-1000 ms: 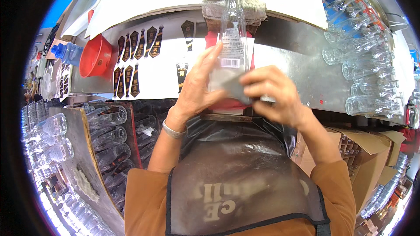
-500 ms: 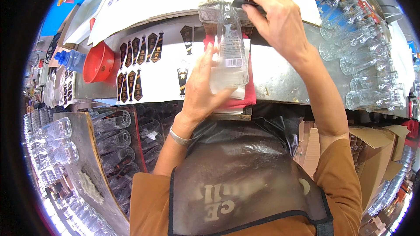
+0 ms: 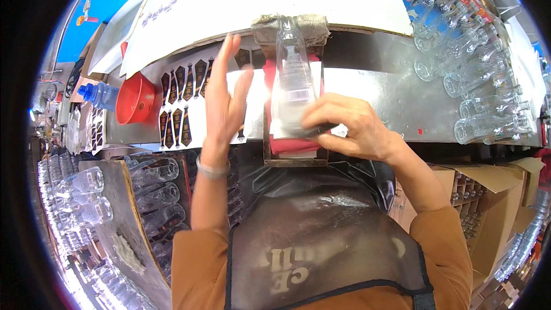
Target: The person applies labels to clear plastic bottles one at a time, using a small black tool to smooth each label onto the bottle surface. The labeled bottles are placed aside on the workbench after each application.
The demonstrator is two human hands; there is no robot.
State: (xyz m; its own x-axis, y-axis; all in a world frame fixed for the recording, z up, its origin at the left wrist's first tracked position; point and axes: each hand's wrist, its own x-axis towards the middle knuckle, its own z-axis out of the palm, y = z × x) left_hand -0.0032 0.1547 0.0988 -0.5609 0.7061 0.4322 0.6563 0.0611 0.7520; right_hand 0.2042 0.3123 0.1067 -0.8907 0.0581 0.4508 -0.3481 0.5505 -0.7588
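A clear glass bottle [image 3: 294, 72] with a small barcode lies on a padded stand, neck pointing away from me. Its neck rests on a rolled grey cloth [image 3: 317, 27]; red cloth [image 3: 287, 148] covers the stand's near part. My right hand [image 3: 354, 127] is closed around a flat black piece [image 3: 322, 130], perhaps a scraper, beside the bottle's base. My left hand [image 3: 224, 103], slightly blurred, is off the bottle, raised to its left with fingers stretched and thumb apart. Dark tie-shaped stickers [image 3: 185, 83] on white backing sheets lie left of the stand, partly behind this hand.
A red dipper [image 3: 135, 101] and a blue-capped plastic bottle [image 3: 101, 95] stand at the left. Several clear bottles [image 3: 479, 83] lie along the table's right side. Below are bottles in a wooden-sided rack [image 3: 158, 198] at left and an open cardboard box [image 3: 493, 179] at right.
My right hand has brought the black piece from the bottle's neck down to its base. My left hand has let go of the bottle and moved left and up.
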